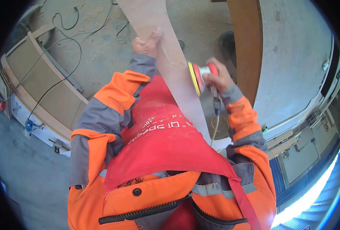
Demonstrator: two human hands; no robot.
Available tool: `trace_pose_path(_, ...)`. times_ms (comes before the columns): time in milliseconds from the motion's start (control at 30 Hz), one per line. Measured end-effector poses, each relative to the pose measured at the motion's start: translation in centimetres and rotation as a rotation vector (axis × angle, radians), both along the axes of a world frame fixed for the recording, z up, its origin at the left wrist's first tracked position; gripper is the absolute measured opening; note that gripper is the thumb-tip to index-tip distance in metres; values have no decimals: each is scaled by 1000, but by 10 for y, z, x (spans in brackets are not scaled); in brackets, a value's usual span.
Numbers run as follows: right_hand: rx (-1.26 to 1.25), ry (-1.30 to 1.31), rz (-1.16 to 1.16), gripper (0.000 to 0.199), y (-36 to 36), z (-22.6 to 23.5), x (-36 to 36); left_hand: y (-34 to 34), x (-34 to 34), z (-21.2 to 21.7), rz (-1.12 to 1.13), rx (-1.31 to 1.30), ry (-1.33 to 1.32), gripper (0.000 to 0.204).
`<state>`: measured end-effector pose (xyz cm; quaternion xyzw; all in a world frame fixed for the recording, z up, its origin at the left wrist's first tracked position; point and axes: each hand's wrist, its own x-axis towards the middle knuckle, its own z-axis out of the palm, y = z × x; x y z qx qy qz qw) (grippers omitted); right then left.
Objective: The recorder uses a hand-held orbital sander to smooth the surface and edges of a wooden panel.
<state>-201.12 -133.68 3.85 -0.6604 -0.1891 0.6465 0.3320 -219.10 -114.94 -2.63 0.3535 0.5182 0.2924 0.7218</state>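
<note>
A long pale wooden board (170, 57) stands tilted in front of me, running from the top of the view down to my red apron. My left hand (147, 43) grips its left edge, thumb on the face. My right hand (218, 79) holds a small round sander (200, 76) with a red body and yellow pad, its disc pressed flat against the board's right side. An air hose (216, 115) hangs down from the sander.
A darker brown board (248, 46) stands upright to the right. A large framed wooden panel (43, 88) lies on the concrete floor at left, with black cables (68, 42) trailing over it. Another framed panel (292, 138) lies at the right.
</note>
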Motion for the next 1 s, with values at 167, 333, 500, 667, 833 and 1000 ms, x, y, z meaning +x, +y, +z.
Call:
trace_pose_path(167,191,-192,72,36,-44,-22,-4,0,6,-9,71,72,-15,29)
trace_pose_path(333,136,81,-72,31,58,-17,13,10,3,0,-116,37,54,32)
trace_pose_path(500,126,-108,-110,35,16,-31,2,17,-5,-16,-179,-7,-15,46)
trace_pose_path(667,-99,-21,-90,37,-114,-10,-33,13,-7,6,-176,-107,28,52)
trace_pose_path(833,-114,-29,-61,36,-137,-17,-37,20,-12,-11,-209,-58,51,53)
trace_pose_path(1000,120,-21,-123,28,-2,-50,-8,18,-4,-5,-246,-19,64,54)
